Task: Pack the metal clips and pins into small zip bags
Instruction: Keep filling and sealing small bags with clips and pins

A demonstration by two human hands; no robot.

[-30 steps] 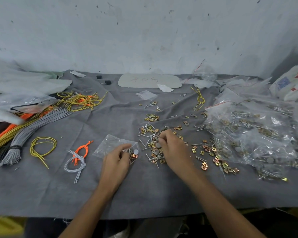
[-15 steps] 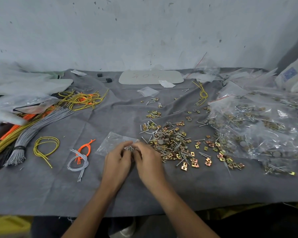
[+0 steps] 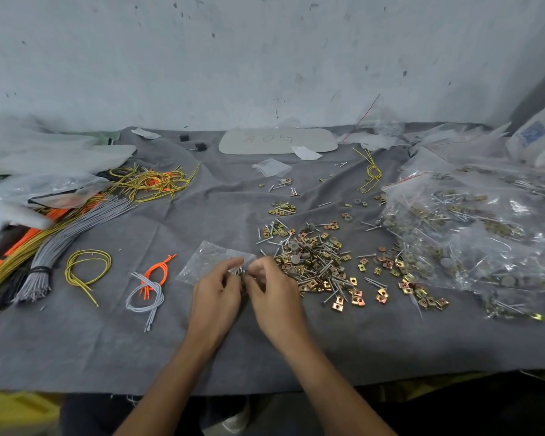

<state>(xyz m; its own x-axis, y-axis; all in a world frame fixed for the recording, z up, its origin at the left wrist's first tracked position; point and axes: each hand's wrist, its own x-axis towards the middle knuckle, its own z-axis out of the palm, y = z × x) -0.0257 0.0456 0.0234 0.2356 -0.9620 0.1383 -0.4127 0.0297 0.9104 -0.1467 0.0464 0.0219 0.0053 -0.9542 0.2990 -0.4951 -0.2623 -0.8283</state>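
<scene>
The fingertips of both hands are crowding together over the near edge of the small zip bag [image 3: 209, 259], so the bag's mouth is staying hidden and it is hard to tell whether it is gaping or sealed. The left hand [image 3: 216, 297] is curling its fingers and thumb onto that edge. The right hand [image 3: 272, 294] is pinching a cluster of pins [image 3: 241, 272] just beside the left thumb — only their thin silver ends are showing, too small to count. Both forearms are running out of the bottom of the view.

The bag is lying flat on the grey cloth [image 3: 132, 350], clear and crinkled, its far corner pointing away from the person; nothing is showing through the part that can be seen. Just to its right the heap of clips and pins [image 3: 315, 265] is spreading loose over the cloth — squarish brass-coloured clips, long silver pins and a few grey round discs, all tangled together. Further right, filled bags [image 3: 472, 234] are lying piled on one another, their contents blurring behind the glare of the plastic, and the pile is being cut off by the right edge.
</scene>
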